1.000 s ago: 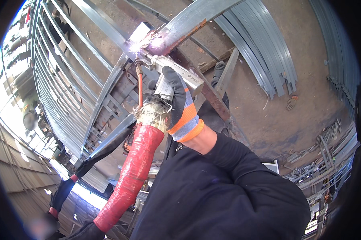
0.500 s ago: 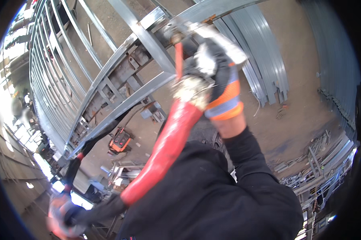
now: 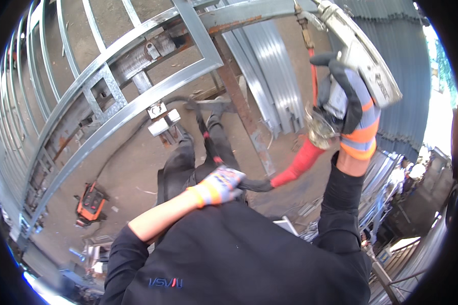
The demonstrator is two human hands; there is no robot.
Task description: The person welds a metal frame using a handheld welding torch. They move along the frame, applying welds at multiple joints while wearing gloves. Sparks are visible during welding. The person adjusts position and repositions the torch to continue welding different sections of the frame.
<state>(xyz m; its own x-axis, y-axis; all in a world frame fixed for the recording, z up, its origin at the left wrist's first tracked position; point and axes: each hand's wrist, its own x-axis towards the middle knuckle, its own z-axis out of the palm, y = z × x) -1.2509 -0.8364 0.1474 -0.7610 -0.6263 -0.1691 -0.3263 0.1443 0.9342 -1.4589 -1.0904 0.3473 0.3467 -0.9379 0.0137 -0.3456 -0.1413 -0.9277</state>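
My right hand (image 3: 343, 101), in a dark, orange and grey glove, is wrapped round the handle of a hand-held welding gun (image 3: 363, 56). Its long pale metal head slants across the upper right, beside a brass fitting (image 3: 306, 38) and a thin red tube. Below the handle, a frayed wrapping leads into a thick red sleeve (image 3: 300, 162) over the black cable (image 3: 257, 184). My left hand (image 3: 219, 185), in a light glove with orange bands, is closed round that cable in front of my body. The gun is apart from the metal frame (image 3: 163, 89).
The frame's curved rails and bars fill the upper left. A rusty upright (image 3: 246, 117) stands beside stacked corrugated sheets (image 3: 267, 71). An orange and black machine (image 3: 90, 204) sits on the ground at left, a cable running from it. My legs (image 3: 180, 157) are under the frame's edge.
My right hand and the welding gun have moved right, away from the frame's corner. My left hand has come from the lower left to the middle with the cable. The view has shifted.
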